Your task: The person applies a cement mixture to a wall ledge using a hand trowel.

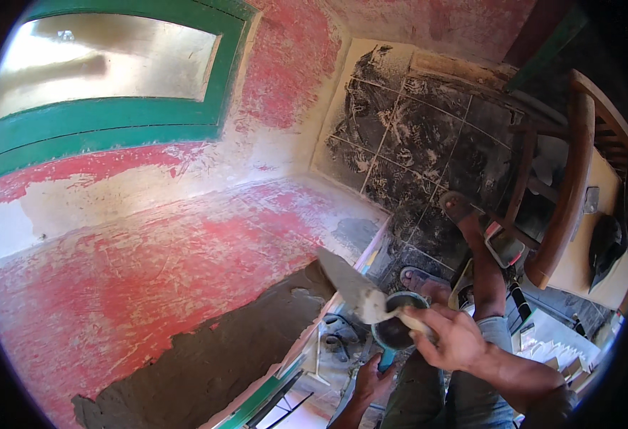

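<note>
Right hand [457, 342]: closed on handle of trowel [349, 286].
Left hand [372, 382]: gripping teal dipper [387, 352] by its handle, presumably to catch drips.
Trowel blade: extends from dipper toward grey-brown patch [235, 350]; contact unclear.

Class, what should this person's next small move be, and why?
Perhaps lay the trowel flat on the grey-brown patch and smooth its end nearest the window's far corner... no further. The right hand grips the trowel, whose blade appears close to that end, where the patch looks wrinkled. The left hand holds the blue-rimmed pot by its handle.
</note>
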Available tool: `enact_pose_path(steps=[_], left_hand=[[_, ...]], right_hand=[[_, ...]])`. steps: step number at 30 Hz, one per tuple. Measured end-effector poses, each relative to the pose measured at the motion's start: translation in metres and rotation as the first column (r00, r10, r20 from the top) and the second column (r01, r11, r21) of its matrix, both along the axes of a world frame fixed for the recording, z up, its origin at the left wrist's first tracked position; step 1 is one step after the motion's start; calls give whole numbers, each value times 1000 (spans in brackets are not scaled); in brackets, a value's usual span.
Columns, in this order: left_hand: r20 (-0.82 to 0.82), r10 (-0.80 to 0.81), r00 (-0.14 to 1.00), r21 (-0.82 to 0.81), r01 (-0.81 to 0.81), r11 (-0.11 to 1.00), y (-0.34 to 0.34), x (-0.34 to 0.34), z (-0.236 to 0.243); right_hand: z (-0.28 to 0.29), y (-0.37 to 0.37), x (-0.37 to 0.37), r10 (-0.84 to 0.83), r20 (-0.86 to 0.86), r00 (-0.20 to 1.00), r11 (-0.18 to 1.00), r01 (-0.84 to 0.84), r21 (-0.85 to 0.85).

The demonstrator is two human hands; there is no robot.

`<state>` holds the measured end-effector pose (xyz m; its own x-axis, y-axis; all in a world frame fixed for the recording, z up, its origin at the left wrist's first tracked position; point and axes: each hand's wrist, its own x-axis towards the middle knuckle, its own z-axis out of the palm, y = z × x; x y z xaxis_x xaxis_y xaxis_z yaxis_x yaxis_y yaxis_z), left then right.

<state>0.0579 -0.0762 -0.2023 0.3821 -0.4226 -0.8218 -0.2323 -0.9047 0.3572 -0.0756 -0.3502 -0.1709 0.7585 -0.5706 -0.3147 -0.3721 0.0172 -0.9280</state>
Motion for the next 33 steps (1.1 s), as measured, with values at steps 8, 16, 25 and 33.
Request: enact_pose_path(steps=[8, 16, 25, 33], left_hand=[[5, -48, 999, 44, 48, 998, -4, 2, 5], [-68, -23, 997, 116, 31, 993, 9, 0, -10], [-29, -63, 998, 120, 67, 991, 1, 0, 1], [1, -39, 999, 36, 39, 999, 4, -2, -7]], right_hand=[[6, 19, 10, 154, -96, 983, 988, -156, -11], [-7, 24, -20, -114, 5, 994, 993, 114, 19], [-28, -12, 30, 193, -49, 980, 980, -191, 46], [-43, -24, 3, 245, -225, 943, 967, -253, -6]])
